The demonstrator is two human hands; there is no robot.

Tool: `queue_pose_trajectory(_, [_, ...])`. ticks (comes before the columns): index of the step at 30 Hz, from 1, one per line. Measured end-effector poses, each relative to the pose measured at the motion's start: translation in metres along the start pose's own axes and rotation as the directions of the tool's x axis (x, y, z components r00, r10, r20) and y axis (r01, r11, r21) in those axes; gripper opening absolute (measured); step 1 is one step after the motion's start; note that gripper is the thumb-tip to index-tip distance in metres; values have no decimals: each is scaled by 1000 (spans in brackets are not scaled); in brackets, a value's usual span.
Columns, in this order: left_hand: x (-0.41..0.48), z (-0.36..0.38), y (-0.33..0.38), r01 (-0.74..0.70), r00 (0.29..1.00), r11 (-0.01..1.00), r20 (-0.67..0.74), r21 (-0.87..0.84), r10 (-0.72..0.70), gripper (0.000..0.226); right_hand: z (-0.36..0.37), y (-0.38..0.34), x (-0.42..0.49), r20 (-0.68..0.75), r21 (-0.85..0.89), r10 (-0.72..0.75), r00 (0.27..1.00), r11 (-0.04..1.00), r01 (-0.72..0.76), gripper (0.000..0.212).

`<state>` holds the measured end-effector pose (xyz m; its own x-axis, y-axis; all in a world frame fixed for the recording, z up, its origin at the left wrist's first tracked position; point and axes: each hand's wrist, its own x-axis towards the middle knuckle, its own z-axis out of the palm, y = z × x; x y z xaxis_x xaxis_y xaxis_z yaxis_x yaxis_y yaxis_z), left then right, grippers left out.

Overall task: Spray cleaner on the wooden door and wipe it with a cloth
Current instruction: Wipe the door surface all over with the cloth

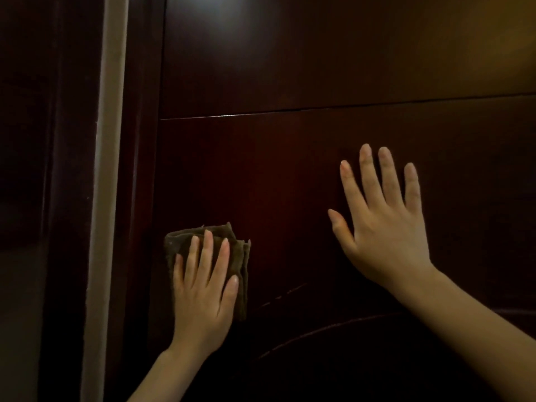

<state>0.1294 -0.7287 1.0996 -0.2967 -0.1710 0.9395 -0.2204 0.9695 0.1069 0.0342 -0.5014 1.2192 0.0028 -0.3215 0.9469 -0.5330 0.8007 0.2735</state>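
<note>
Cloth (241, 261), folded, lies low on the panel near its left edge, pressed under the left hand (203, 288), whose grip is not closed: the fingers are straight and spread. The right hand (385, 227) rests flat on the wooden door (290, 169), higher and to the right, holding nothing. I judge most panel left to wipe lies up and right of the cloth.

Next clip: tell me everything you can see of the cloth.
The cloth is a small, dull brown rag that looks soft and towel-like. It is folded into a rough pad, with layered edges showing on its right side. It lies flat against the dark wooden door, near the panel's left edge. The left hand presses it there with straight, spread fingers and covers much of it. Whether it is damp cannot be told.
</note>
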Motion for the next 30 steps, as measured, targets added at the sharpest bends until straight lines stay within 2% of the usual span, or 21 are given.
queue_pose_trajectory(5, [-44, 11, -21, -92, 994, 995, 56, 30, 90, 53, 2, 0, -5, -16, -2, -13, 1000, 1000, 13, 64])
queue_pose_trajectory(10, [-29, 8, -2, 11, 1000, 999, 2, 36, -11, 51, 3, -2, -5, -15, 0, -7, 1000, 1000, 7, 65])
queue_pose_trajectory(13, [-3, 5, 25, 22, 1000, 999, -21, 37, -22, 52, 2, -2, -6, -18, 0, -5, 1000, 1000, 5, 64])
queue_pose_trajectory(17, [-7, 10, 44, -83, 997, 995, 1, 49, 83, 51, 2, -2, -6, -30, 16, -1, 1000, 1000, 2, 62])
queue_pose_trajectory(23, [-30, 11, 23, -244, 970, 965, 40, 98, 241, 51, 2, 0, -7, -19, 15, -18, 1000, 1000, 19, 62])
queue_pose_trajectory(28, [10, 1, 38, -30, 999, 996, -15, 83, 31, 52, 3, 0, -7, -45, 23, -18, 999, 1000, 19, 61])
queue_pose_trajectory(30, [10, 3, 50, -33, 999, 997, -17, 77, 34, 52, 3, 0, -8, -50, 27, -17, 999, 999, 19, 61])
